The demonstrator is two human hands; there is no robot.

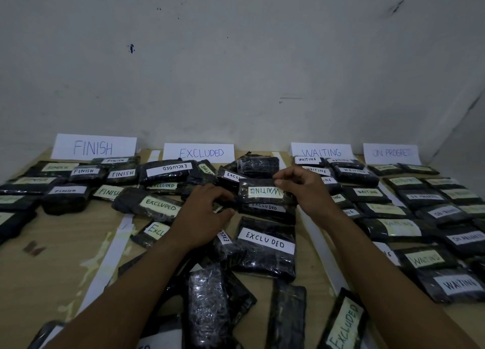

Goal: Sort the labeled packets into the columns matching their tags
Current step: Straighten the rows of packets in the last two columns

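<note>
Right hand [301, 188] pinching the far right corner of a black film-wrapped packet with a pale label reading WAITING [265, 191], thumb and fingertips closed on the wrap. Left hand [207, 209] curled at that packet's left end, gripping either it or something underneath; cannot tell which. Lying mid-table in the middle column, on top of another black packet labelled EXCLUDED [265, 208], nearer than the white card reading EXCLUDED [199, 153] — the wrong column for its tag. White card reading WAITING [321, 152] standing far and to the right, past a long white paper strip [325, 254].

Probably light and soft: flattish, with crinkled, glossy wrap, so likely slippery and inclined to sag if held by one corner. Best taken across a short end, or with a hand at each end, clear of the label. No sign of anything fragile.

Pale plywood tabletop [65, 257], crowded with similar packets in four columns; white card reading FINISH [93, 148] at far left, white card reading ON PROGRESS [391, 153] at far right. Several near packets showing no label. Scuffed grey-white wall [236, 60] close behind, meeting a side wall at the right. Dim light — far-right labels hard to read.
</note>
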